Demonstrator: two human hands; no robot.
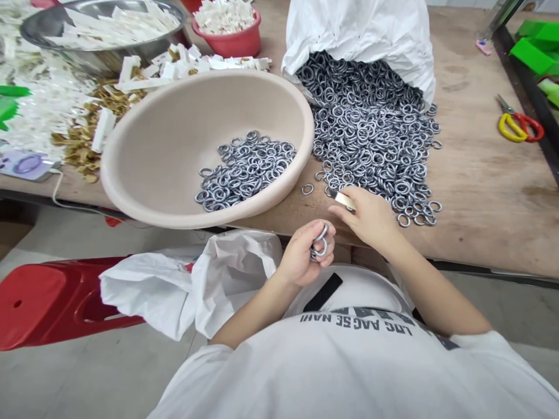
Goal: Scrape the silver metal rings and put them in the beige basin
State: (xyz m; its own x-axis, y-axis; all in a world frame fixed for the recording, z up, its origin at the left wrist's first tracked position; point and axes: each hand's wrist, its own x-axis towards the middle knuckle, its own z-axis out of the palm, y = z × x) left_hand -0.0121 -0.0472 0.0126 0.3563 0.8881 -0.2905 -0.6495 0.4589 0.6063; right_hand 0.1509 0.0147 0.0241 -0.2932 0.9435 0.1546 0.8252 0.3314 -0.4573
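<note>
My left hand [301, 256] is closed around a few grey rings [324, 249], held just off the table's front edge. My right hand [373, 218] grips a small tool with a cream side and a dark tip [345, 201]; its exact kind is unclear. The tool's tip points at the near edge of a large pile of loose grey rings [367, 137] on the table. A single ring [307, 189] lies apart, between that pile and a wide beige basin [174, 105]. Inside the basin is a heap of similar rings [248, 171].
A white sack [358, 29] spills rings at the back. Scissors [519, 125] lie at right. White and brown pieces, a metal bowl [100, 55] and a red bowl [236, 41] crowd the left. Below are a red stool [39, 302] and a white bag [231, 273].
</note>
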